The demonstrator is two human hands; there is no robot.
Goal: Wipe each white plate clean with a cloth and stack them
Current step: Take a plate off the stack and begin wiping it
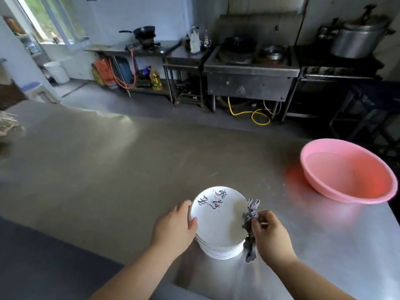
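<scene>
A stack of white plates [218, 247] sits near the front of the steel table [112, 169]. The top plate [218, 213] carries dark painted characters and is tilted up. My left hand [175, 226] grips its left rim, thumb on the plate's face. My right hand [270, 234] pinches a grey crumpled cloth [251, 215] at the plate's right edge; the cloth's tail hangs down beside the stack.
A pink plastic basin [346, 172] stands at the table's right side. Across the floor are a steel stove unit [251, 68], a large pot [357, 42], a wok on a burner [144, 33] and gas cylinders under a counter. A bundle lies at the table's far left.
</scene>
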